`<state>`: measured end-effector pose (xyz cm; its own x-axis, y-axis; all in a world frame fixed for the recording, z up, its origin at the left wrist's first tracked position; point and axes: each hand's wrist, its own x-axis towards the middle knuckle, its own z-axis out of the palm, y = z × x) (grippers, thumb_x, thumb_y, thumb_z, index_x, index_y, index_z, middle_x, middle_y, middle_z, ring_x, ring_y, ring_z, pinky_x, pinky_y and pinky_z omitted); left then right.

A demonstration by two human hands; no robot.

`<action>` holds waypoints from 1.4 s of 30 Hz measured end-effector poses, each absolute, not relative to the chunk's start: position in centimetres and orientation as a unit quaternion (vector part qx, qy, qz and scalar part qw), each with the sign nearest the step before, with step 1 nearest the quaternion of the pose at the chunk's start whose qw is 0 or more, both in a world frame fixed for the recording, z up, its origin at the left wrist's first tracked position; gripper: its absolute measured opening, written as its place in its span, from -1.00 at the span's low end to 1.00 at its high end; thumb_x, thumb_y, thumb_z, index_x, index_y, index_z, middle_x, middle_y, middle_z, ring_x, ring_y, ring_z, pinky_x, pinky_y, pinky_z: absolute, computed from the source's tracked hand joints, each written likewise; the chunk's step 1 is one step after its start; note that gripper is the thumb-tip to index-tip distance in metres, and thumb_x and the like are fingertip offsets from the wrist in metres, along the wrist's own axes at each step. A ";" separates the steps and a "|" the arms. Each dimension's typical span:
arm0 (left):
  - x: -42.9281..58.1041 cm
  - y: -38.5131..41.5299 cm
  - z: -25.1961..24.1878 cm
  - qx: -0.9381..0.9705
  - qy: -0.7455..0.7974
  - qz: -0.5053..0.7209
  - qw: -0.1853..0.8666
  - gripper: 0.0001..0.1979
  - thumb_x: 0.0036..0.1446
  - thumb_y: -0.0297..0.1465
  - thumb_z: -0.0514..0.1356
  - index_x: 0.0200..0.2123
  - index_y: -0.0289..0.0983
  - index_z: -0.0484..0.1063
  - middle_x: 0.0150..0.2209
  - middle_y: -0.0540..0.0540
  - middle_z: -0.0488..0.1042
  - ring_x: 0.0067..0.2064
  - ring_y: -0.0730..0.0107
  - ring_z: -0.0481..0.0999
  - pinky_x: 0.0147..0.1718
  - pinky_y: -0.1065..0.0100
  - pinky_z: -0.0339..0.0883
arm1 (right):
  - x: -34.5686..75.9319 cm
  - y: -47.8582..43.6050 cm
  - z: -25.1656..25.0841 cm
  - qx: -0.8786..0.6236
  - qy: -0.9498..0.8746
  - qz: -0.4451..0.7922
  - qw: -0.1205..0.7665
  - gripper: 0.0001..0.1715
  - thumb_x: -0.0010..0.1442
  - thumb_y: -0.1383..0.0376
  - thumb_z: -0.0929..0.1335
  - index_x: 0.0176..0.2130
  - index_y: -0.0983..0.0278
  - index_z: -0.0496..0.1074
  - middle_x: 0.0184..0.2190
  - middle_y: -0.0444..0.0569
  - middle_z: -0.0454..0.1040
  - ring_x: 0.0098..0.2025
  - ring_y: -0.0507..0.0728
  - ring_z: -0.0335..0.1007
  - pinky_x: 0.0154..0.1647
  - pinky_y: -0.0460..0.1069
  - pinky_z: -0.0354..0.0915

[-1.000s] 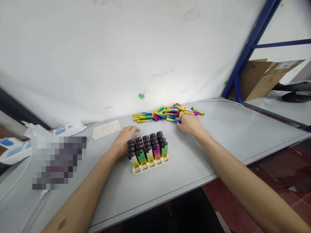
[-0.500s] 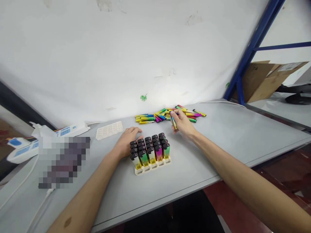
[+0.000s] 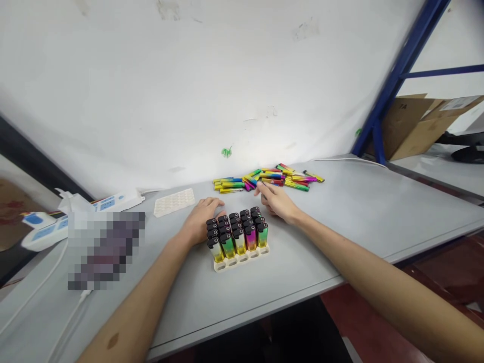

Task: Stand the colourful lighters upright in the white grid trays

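Observation:
A white holder (image 3: 242,259) carries rows of upright lighters (image 3: 239,243) with black tops and see-through coloured bodies. My left hand (image 3: 202,217) lies against the left and far side of these lighters, fingers stretched out behind them; their tips are partly hidden. My right hand (image 3: 278,201) is pinched closed between the holder and the pile at the wall. In its fingers is a shiny metallic lighter sleeve (image 3: 263,185), now mostly hidden by the hand. More sleeves (image 3: 297,185) in gold, green, blue, red and purple lie in a loose heap by the wall.
A second white holder (image 3: 174,202) lies flat at the left. Power strips (image 3: 119,200), a cable (image 3: 71,317) and a blurred-out dark object (image 3: 109,252) take up the left side. A blue metal frame (image 3: 378,136) and cardboard boxes (image 3: 419,126) stand at the right.
My right hand has turned and come slightly nearer the holder, so the sleeve in it shows less. My left hand stays by the lighters. The whole view has shifted a little.

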<state>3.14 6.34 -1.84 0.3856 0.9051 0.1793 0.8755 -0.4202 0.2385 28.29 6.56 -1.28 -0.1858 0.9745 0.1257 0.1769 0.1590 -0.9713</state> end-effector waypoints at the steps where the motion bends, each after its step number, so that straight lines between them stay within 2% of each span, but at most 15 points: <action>1: 3.2 6.3 -1.8 0.830 0.537 0.142 0.053 -0.62 0.29 -0.22 -0.02 0.03 -0.27 0.38 0.08 -0.21 0.41 0.13 0.07 0.32 0.13 0.10 0.24 | 28.3 6.5 -1.2 -0.462 -0.611 0.465 0.442 -0.43 0.26 -0.18 0.18 -0.45 0.23 0.25 -0.68 -0.27 0.00 -0.70 -0.07 -0.16 -0.71 -0.12 -0.15; 3: 3.2 6.3 -1.8 0.828 0.539 0.144 0.053 -0.63 0.29 -0.22 -0.02 0.02 -0.26 0.38 0.07 -0.20 0.41 0.12 0.07 0.32 0.12 0.10 0.24 | 28.3 6.5 -1.1 -0.464 -0.584 0.495 0.446 -0.35 0.26 -0.18 0.15 -0.59 0.23 0.10 -0.71 -0.27 -0.08 -0.70 -0.08 -0.24 -0.70 -0.10 -0.22; 5: 3.2 6.3 -1.8 0.827 0.540 0.145 0.054 -0.64 0.29 -0.22 -0.02 0.02 -0.25 0.38 0.08 -0.20 0.41 0.12 0.07 0.32 0.13 0.09 0.23 | 28.3 6.5 -0.9 -0.468 -0.562 0.514 0.449 -0.34 0.28 -0.14 0.14 -0.63 0.22 0.02 -0.73 -0.26 -0.12 -0.70 -0.08 -0.27 -0.71 -0.10 -0.25; 9: 3.2 6.3 -1.8 0.828 0.538 0.146 0.054 -0.63 0.29 -0.21 -0.02 0.02 -0.25 0.38 0.08 -0.20 0.41 0.12 0.08 0.32 0.12 0.09 0.24 | 28.6 6.4 -0.4 -0.453 -0.532 0.532 0.478 -0.42 0.31 0.03 0.11 -0.66 0.22 0.02 -0.74 -0.25 -0.11 -0.70 -0.07 -0.30 -0.70 -0.10 -0.27; 12: 3.1 6.3 -1.9 0.830 0.536 0.146 0.054 -0.63 0.28 -0.20 -0.02 0.02 -0.24 0.38 0.07 -0.20 0.41 0.12 0.08 0.33 0.12 0.09 0.25 | 28.7 6.4 0.0 -0.445 -0.515 0.543 0.492 -0.45 0.29 0.08 0.12 -0.66 0.22 0.02 -0.74 -0.25 -0.12 -0.70 -0.07 -0.33 -0.69 -0.09 -0.30; 15: 3.0 6.4 -1.9 0.830 0.535 0.146 0.056 -0.63 0.28 -0.20 -0.01 0.02 -0.24 0.38 0.08 -0.20 0.41 0.12 0.06 0.32 0.12 0.08 0.24 | 28.6 6.2 0.3 -0.450 -0.516 0.534 0.496 -0.41 0.30 0.02 0.13 -0.66 0.22 0.03 -0.73 -0.25 -0.11 -0.70 -0.07 -0.32 -0.69 -0.09 -0.29; 19: 3.1 6.4 -1.9 0.829 0.536 0.147 0.058 -0.63 0.28 -0.21 -0.02 0.02 -0.25 0.38 0.07 -0.21 0.41 0.12 0.06 0.32 0.13 0.07 0.23 | 28.5 6.2 0.3 -0.466 -0.532 0.509 0.491 -0.32 0.26 -0.17 0.13 -0.66 0.21 0.03 -0.74 -0.25 -0.11 -0.69 -0.06 -0.29 -0.70 -0.09 -0.25; 21: 3.1 6.4 -1.9 0.829 0.537 0.148 0.059 -0.63 0.28 -0.21 -0.02 0.02 -0.25 0.38 0.08 -0.20 0.41 0.12 0.07 0.32 0.13 0.07 0.23 | 28.5 6.2 0.1 -0.475 -0.540 0.497 0.486 -0.31 0.25 -0.19 0.13 -0.66 0.20 0.02 -0.75 -0.25 -0.10 -0.69 -0.06 -0.28 -0.71 -0.09 -0.23; 26: 3.0 6.4 -1.9 0.829 0.535 0.148 0.060 -0.63 0.28 -0.20 -0.02 0.02 -0.23 0.39 0.09 -0.19 0.41 0.12 0.07 0.32 0.12 0.07 0.24 | 28.6 6.4 -0.3 -0.475 -0.551 0.488 0.482 -0.41 0.30 0.01 0.10 -0.66 0.20 0.00 -0.75 -0.21 -0.07 -0.70 -0.05 -0.26 -0.71 -0.07 -0.18; 29: 3.0 6.4 -1.9 0.829 0.536 0.148 0.061 -0.62 0.28 -0.19 -0.02 0.02 -0.24 0.38 0.08 -0.20 0.41 0.13 0.06 0.32 0.12 0.06 0.24 | 28.7 6.6 -0.4 -0.472 -0.551 0.485 0.488 -0.45 0.30 0.06 0.09 -0.65 0.19 0.00 -0.75 -0.20 -0.05 -0.70 -0.04 -0.25 -0.70 -0.07 -0.18; 32: 3.1 6.3 -1.8 0.828 0.537 0.149 0.061 -0.63 0.28 -0.20 -0.02 0.01 -0.24 0.39 0.08 -0.20 0.41 0.13 0.06 0.32 0.12 0.06 0.24 | 28.8 6.7 -0.5 -0.488 -0.552 0.472 0.483 -0.44 0.30 0.02 0.09 -0.65 0.19 0.02 -0.75 -0.20 -0.03 -0.70 -0.03 -0.23 -0.69 -0.06 -0.18; 36: 3.2 6.2 -1.7 0.827 0.539 0.149 0.061 -0.63 0.28 -0.21 -0.02 0.02 -0.24 0.38 0.08 -0.19 0.41 0.13 0.08 0.32 0.13 0.09 0.23 | 28.6 6.6 -0.6 -0.510 -0.571 0.444 0.466 -0.32 0.27 -0.17 0.09 -0.66 0.20 0.03 -0.75 -0.19 -0.02 -0.69 -0.02 -0.19 -0.66 -0.05 -0.16; 39: 3.2 6.2 -1.8 0.826 0.540 0.145 0.061 -0.63 0.28 -0.20 -0.02 0.02 -0.25 0.38 0.09 -0.20 0.40 0.13 0.07 0.31 0.13 0.08 0.23 | 28.4 6.4 -0.7 -0.515 -0.595 0.425 0.449 -0.27 0.25 -0.24 0.07 -0.66 0.21 0.04 -0.74 -0.19 -0.01 -0.68 -0.02 -0.15 -0.63 -0.05 -0.13; 42: 3.1 6.3 -1.9 0.828 0.539 0.143 0.060 -0.63 0.29 -0.20 -0.02 0.02 -0.24 0.38 0.09 -0.20 0.40 0.14 0.06 0.31 0.13 0.07 0.23 | 28.2 6.2 -0.9 -0.521 -0.621 0.393 0.433 -0.25 0.26 -0.24 0.06 -0.62 0.23 0.18 -0.71 -0.18 0.08 -0.65 0.00 -0.04 -0.58 -0.05 -0.05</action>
